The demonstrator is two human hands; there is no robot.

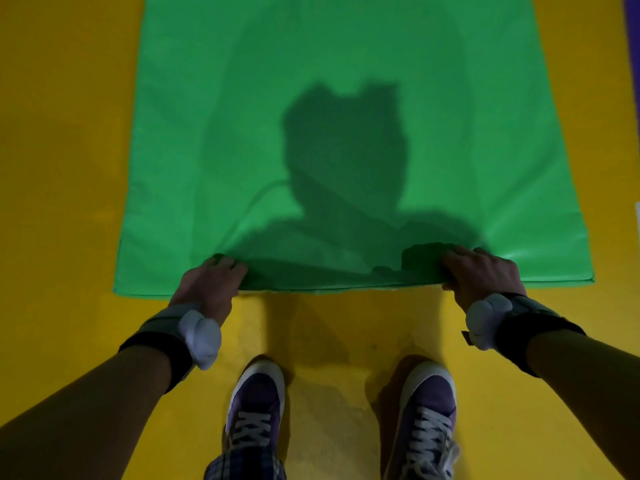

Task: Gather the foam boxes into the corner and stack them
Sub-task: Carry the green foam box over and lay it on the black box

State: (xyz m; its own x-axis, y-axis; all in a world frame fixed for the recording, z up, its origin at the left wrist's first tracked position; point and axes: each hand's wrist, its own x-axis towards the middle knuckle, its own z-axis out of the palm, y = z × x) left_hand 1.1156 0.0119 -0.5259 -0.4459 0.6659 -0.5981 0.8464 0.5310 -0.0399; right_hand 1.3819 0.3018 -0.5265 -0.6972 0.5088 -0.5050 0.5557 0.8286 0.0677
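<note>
A large green foam box (339,98), flat and covered in shiny green fabric, lies on the yellow floor (62,168) in front of me. My left hand (211,282) grips its near edge left of centre, fingers curled over the top. My right hand (479,271) grips the same near edge right of centre. The fabric puckers where both hands pinch it. My shadow falls across the middle of the box. Both wrists wear black bands with white devices.
My two feet in purple sneakers (256,407) stand on the yellow floor just behind the box's near edge. A purple strip (632,46) runs along the far right edge of view. Yellow floor shows on both sides of the box.
</note>
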